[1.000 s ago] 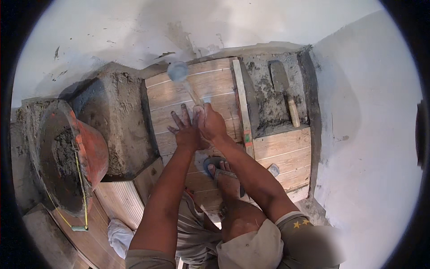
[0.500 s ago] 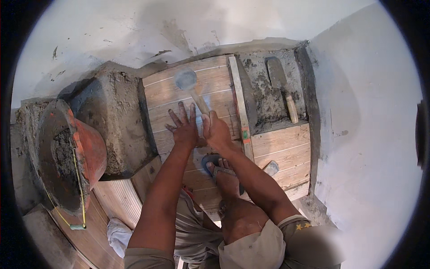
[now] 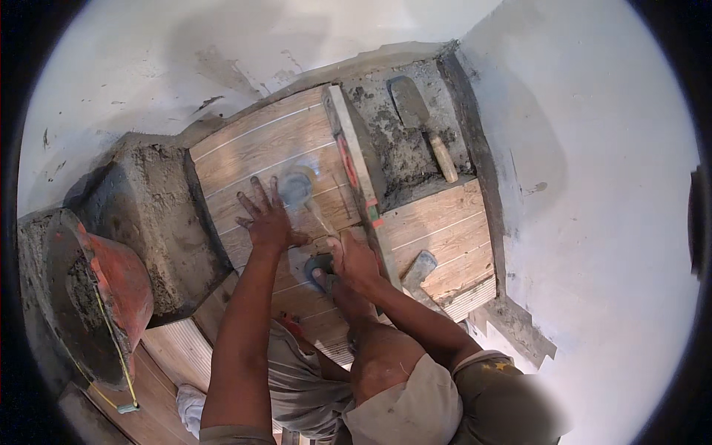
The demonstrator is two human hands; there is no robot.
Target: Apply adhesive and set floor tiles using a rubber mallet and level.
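Note:
My left hand rests palm down on the wood-look tiled step, fingers spread. My right hand grips the handle of a grey-headed mallet, whose head is low over the tile just right of my left fingertips; I cannot tell whether it touches. A long straight bar with red and green parts lies along the tile's right side. Beyond it a trowel with a wooden handle lies on rough mortar. My sandalled foot is below my hands.
An orange bucket with mortar and a yellow handle stands at the left beside a rough concrete step. A grey-headed tool lies on the lower right tiles. A white cloth lies at lower left. Stained white walls rise behind and at right.
The view has turned, shifting the step up and leftward in the picture. The mallet head has dropped nearer me, to beside my spread left fingers. My right hand has moved down a little, still gripping it.

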